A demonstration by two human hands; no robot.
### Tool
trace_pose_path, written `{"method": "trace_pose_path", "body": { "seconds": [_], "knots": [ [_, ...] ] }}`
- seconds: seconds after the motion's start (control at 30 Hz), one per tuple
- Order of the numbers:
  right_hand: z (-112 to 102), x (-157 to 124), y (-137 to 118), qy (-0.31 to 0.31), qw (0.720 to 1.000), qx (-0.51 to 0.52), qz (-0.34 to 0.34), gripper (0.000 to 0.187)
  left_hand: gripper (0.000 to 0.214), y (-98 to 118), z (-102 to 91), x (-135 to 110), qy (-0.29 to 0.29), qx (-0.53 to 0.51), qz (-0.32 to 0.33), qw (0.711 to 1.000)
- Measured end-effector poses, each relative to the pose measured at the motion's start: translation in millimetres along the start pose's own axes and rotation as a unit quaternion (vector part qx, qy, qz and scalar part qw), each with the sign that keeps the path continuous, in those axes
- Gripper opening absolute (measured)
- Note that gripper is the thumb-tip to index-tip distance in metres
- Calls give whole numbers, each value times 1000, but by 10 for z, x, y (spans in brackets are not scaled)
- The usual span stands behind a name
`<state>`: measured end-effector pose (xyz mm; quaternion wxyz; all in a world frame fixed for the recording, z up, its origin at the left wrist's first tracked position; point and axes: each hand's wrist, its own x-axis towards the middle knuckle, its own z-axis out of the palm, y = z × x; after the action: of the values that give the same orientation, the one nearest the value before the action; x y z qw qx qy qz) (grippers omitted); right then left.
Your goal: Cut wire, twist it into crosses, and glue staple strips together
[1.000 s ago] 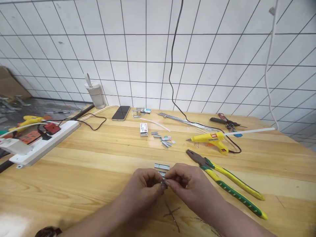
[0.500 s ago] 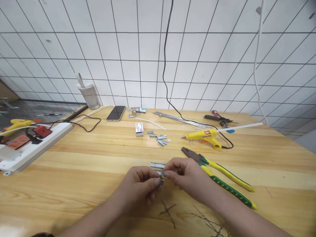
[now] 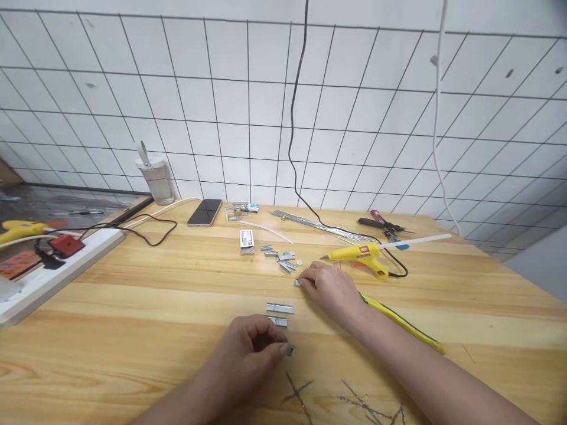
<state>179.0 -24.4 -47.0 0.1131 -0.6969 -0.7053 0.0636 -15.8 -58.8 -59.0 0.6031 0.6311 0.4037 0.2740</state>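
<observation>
Left hand [image 3: 254, 349] pinches a staple piece [image 3: 289, 350]. Right hand [image 3: 331, 290] has moved off toward loose strips [image 3: 284, 267], gripping a second piece [image 3: 297, 283]; pieces now apart.

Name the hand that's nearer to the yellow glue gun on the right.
Right. The right hand is just on the near side of the yellow glue gun, slightly to its left; the left hand is farther left and nearer the camera.
</observation>
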Motion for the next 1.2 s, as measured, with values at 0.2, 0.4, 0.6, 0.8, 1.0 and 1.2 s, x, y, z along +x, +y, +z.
{"method": "trace_pose_path", "body": {
  "seconds": [0.2,0.4,0.6,0.8,1.0,1.2],
  "knots": [
    [17,128,14,-5,1000,5,-11,15,22,26,-26,21,28,22,-10,999],
    [76,286,-40,-8,1000,9,1,15,20,56,-80,55,61,11,-21,998],
    [63,354,-99,3,1000,26,1,18,23,8,-116,92,49,-10,-28,998],
    [-98,-26,96,-23,993,111,-41,19,21,-10,-100,72,41,13,-30,999],
    [-42,-563,138,-81,982,154,-78,15,16,-26,-58,4,11,175,5,984],
    [21,-667,2,-90,979,155,-98,17,15,39,-57,-10,3,294,19,956]
  ]
}}
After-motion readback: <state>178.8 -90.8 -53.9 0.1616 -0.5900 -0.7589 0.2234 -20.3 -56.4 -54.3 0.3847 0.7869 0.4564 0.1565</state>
